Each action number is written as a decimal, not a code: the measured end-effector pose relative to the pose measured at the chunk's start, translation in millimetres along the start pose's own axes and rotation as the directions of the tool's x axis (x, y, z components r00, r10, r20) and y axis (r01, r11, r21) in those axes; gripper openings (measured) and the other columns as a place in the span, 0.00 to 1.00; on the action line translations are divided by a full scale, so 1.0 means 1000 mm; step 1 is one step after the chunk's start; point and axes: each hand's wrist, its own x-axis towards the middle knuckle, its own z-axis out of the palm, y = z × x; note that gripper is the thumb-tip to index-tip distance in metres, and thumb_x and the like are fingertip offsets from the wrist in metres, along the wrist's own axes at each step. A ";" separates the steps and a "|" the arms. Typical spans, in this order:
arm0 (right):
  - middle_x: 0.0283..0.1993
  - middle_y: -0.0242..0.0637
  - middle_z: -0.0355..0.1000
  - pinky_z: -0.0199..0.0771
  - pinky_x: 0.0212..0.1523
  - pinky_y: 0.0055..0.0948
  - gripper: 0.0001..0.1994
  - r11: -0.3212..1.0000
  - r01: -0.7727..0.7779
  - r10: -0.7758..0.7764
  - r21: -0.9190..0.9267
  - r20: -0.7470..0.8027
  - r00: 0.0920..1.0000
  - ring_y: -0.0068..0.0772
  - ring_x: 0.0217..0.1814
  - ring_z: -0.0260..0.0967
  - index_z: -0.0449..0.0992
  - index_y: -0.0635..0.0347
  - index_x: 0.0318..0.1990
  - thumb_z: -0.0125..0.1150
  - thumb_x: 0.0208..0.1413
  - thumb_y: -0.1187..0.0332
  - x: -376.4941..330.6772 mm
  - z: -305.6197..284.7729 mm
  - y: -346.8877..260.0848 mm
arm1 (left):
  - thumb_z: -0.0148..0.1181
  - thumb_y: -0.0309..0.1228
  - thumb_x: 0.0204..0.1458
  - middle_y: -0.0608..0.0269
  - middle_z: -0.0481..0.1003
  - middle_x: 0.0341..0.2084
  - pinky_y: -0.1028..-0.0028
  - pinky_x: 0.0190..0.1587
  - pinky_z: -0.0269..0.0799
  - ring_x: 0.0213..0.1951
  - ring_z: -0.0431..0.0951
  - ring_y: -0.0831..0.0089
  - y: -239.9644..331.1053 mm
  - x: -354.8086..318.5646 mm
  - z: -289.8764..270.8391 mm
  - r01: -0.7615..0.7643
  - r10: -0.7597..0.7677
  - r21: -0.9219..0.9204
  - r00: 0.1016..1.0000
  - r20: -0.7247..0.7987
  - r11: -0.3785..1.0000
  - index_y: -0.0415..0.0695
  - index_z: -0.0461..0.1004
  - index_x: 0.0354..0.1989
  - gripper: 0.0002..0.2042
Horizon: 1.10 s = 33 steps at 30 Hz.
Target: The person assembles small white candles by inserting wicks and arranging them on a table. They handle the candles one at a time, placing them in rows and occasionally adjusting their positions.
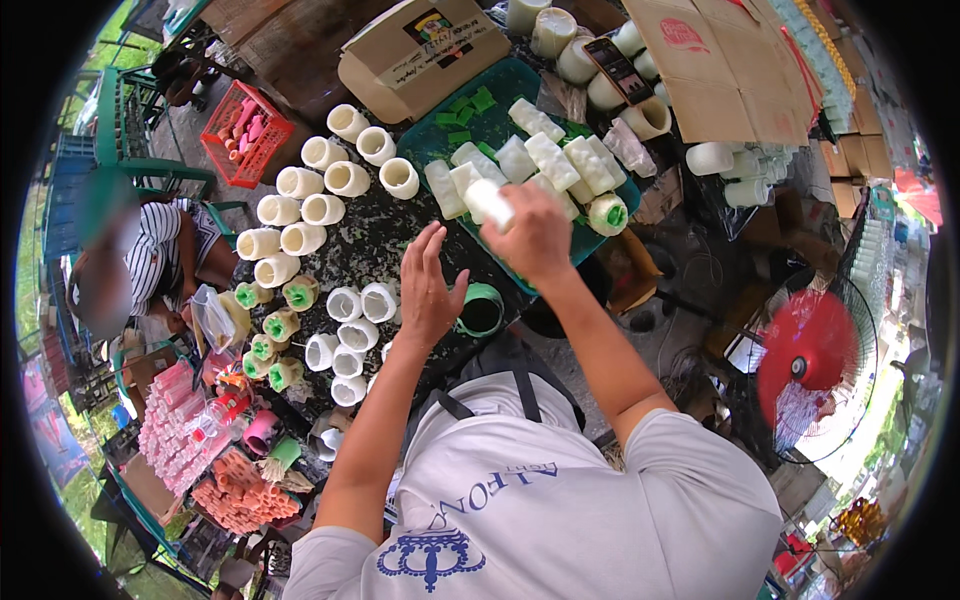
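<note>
My right hand (538,232) is closed on a white candle-like cylinder (488,203), blurred by motion, above the near side of a green tray (522,82). Knobbly white cylinders (552,162) lie in the tray beside it, among small green pieces (483,98). One cylinder at the tray's right corner shows green in its end (608,214). With fingers stretched out and nothing held, my left hand (430,288) hovers over the dark table, left of the tray. A green round container (482,309) stands just right of it. Several smooth white hollow cylinders (350,335) are left of that hand.
Cream hollow cylinders (346,178) stand in rows at the table's left, with green-filled ones (284,375) nearer. Pink sticks (175,420) lie at lower left. A cardboard box (425,60) and a phone (618,70) are behind; a red fan (806,358) stands right. Another person (150,245) sits left.
</note>
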 end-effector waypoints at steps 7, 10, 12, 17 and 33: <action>0.46 0.48 0.78 0.80 0.51 0.48 0.23 0.895 -0.050 -0.031 0.443 0.175 0.984 0.55 0.49 0.79 0.80 0.63 0.50 0.78 0.50 0.61 -0.038 0.020 -0.057 | 0.76 0.21 0.48 0.51 0.79 0.59 0.52 0.68 0.71 0.63 0.78 0.48 -0.016 -0.018 0.021 0.079 -0.106 -0.185 0.984 -0.143 0.980 0.40 0.70 0.69 0.36; 0.48 0.43 0.78 0.80 0.50 0.40 0.32 0.772 -0.236 -0.004 0.591 0.375 0.927 0.43 0.47 0.78 0.79 0.62 0.60 0.84 0.49 0.60 -0.034 0.012 -0.060 | 0.76 0.18 0.52 0.49 0.82 0.55 0.59 0.56 0.81 0.55 0.85 0.52 -0.022 -0.028 0.013 0.275 -0.345 -0.478 0.937 -0.062 0.834 0.39 0.75 0.63 0.28; 0.49 0.42 0.78 0.80 0.50 0.39 0.30 0.779 -0.191 -0.075 0.597 0.391 0.917 0.41 0.46 0.78 0.79 0.62 0.60 0.83 0.52 0.61 -0.034 0.014 -0.052 | 0.75 0.19 0.56 0.53 0.83 0.54 0.63 0.54 0.81 0.54 0.86 0.59 -0.021 -0.024 0.003 0.239 -0.327 -0.519 0.941 -0.085 0.821 0.40 0.74 0.62 0.25; 0.50 0.41 0.80 0.80 0.49 0.37 0.27 0.780 -0.227 -0.075 0.583 0.448 0.891 0.40 0.46 0.78 0.79 0.61 0.60 0.80 0.56 0.61 -0.035 0.022 -0.049 | 0.64 0.41 0.73 0.56 0.83 0.49 0.64 0.49 0.82 0.45 0.85 0.66 -0.042 -0.038 0.002 0.536 -0.708 -0.745 0.695 0.124 0.396 0.44 0.71 0.61 0.17; 0.61 0.44 0.78 0.81 0.61 0.46 0.35 0.763 0.058 -0.387 0.644 0.382 0.839 0.53 0.61 0.79 0.77 0.54 0.65 0.83 0.47 0.63 -0.029 0.048 -0.083 | 0.46 0.40 0.74 0.55 0.82 0.50 0.63 0.53 0.87 0.49 0.85 0.61 -0.068 -0.043 -0.026 0.302 -0.437 -0.649 0.538 0.721 -0.698 0.38 0.75 0.59 0.19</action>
